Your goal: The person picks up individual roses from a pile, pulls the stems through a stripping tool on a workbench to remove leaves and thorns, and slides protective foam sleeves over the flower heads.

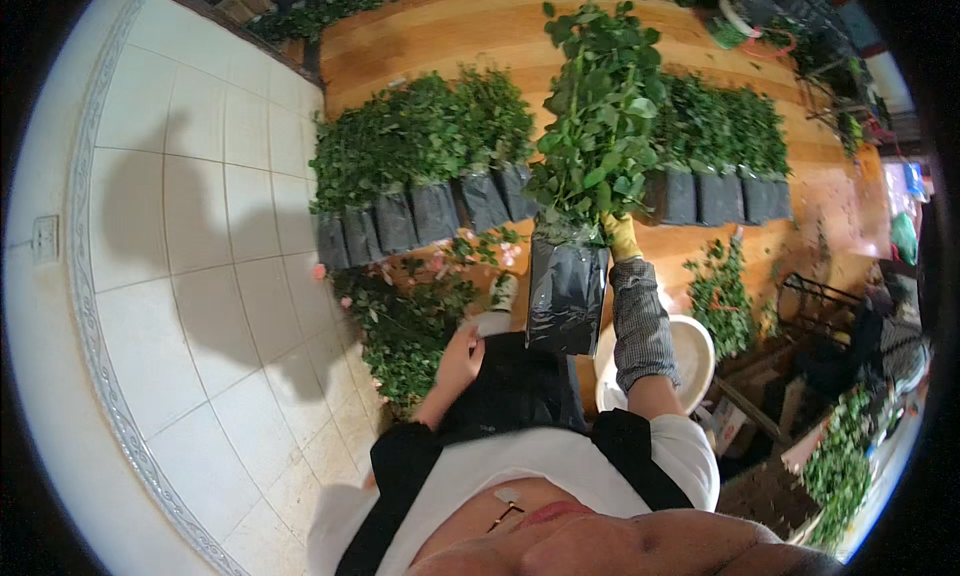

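- Seedling bag, black plastic with a tall leafy plant growing out of it, hangs upright in front of you, above the dark apron over your lap.
- Your right hand, in a yellow glove, is closed around the plant's stems just above the top of the bag; a checked sleeve cover runs down that forearm.
- Your left hand is bare and rests on the left edge of the apron, fingers curled loosely; I cannot tell whether its grip has hold of anything.
- Just beside the left hand lies a heap of cut green stems with a few pink blooms, on the floor where the pale tiles meet the wood.
- Beyond the held bag, two rows of filled black bags stand on the wooden floor: one row to the left, one to the right, with the held plant between them.
- A white basin sits low at your right, partly behind the right forearm.
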Available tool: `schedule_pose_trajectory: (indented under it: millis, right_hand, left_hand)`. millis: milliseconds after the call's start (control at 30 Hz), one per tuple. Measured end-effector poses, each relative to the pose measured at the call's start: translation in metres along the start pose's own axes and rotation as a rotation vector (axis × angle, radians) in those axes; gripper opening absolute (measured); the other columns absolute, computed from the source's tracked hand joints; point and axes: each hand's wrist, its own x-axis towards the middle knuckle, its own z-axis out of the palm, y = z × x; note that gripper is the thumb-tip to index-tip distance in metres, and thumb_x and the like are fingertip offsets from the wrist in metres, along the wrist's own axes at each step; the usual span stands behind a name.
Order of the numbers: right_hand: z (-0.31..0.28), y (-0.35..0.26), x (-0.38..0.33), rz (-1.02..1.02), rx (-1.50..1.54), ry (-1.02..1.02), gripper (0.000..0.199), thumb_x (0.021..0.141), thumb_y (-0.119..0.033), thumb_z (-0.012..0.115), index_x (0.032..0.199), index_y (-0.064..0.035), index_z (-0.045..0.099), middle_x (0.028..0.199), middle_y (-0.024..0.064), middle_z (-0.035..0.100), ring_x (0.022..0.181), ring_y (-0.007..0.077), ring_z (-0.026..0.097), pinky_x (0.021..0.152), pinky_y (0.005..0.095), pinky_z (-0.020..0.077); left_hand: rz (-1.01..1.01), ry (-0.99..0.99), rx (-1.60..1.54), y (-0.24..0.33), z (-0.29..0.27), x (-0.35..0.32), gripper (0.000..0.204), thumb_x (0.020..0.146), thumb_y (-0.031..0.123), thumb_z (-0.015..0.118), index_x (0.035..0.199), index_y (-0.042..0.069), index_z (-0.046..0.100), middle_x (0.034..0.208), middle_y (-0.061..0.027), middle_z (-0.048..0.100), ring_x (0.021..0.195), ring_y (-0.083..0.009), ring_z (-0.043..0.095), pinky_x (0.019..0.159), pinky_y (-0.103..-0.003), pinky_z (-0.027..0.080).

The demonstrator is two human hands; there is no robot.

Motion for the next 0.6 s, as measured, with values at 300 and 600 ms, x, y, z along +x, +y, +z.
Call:
schedule_pose_trajectory:
  millis: [300,600]
  right_hand:
    - [-0.069,-0.148,0.247,0.533,2.058,-0.307,0.051,0.1,-0.032,0.057,0.141,-0.0026,0.05,0.143,0.0239,0.051,0.128,0.0348,0.052,0.094,0.0472,0.0495]
    - [0.022,-0.272,0.116,0.185,1.497,-0.802,0.058,0.094,-0.038,0.063,0.137,-0.0004,0.053,0.133,0.0195,0.056,0.115,0.0326,0.059,0.089,0.0437,0.0511]
  left_hand:
    - [-0.755,0.178,-0.188,-0.048,0.087,-0.082,0.05,0.099,0.023,0.058,0.141,0.002,0.044,0.112,-0.018,0.068,0.097,-0.0321,0.068,0.08,-0.042,0.054]
    - [-0.499,-0.008,-0.163,-0.025,0.059,-0.034,0.041,0.097,0.021,0.06,0.132,0.001,0.055,0.114,-0.0187,0.067,0.101,-0.035,0.066,0.088,-0.044,0.052]
